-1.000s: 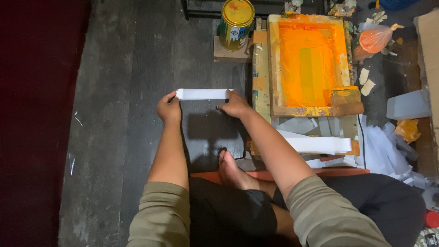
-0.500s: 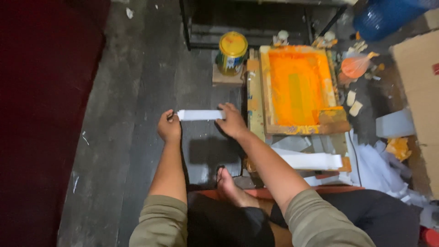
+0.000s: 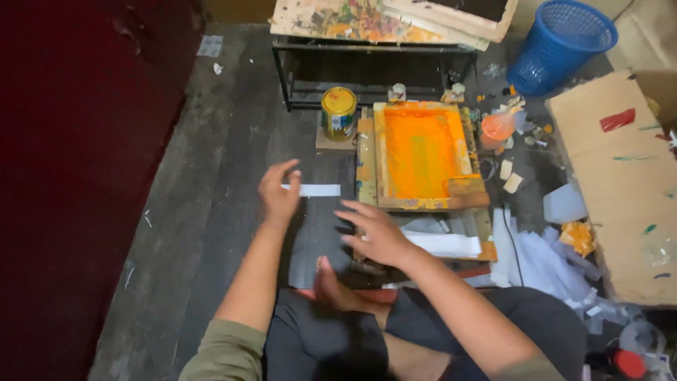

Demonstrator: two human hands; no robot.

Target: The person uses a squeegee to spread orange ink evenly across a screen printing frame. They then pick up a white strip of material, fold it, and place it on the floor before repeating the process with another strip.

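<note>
Left hand pinched the narrow white paper strip by its 9 o'clock end, keeping it flat over dark floorboards. Our right hand hovered spread, gripping nothing, at 5 o'clock. We noted the orange-inked wooden screen frame crowding 3 o'clock; 9 o'clock lay open.

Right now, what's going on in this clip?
A person sits on a dark wooden floor. The left hand holds one end of a white paper strip. The right hand hovers open nearer the body, off the strip. Beside them lies a wooden screen-printing frame covered in orange ink, with a yellow paint can at its far left corner.
</note>
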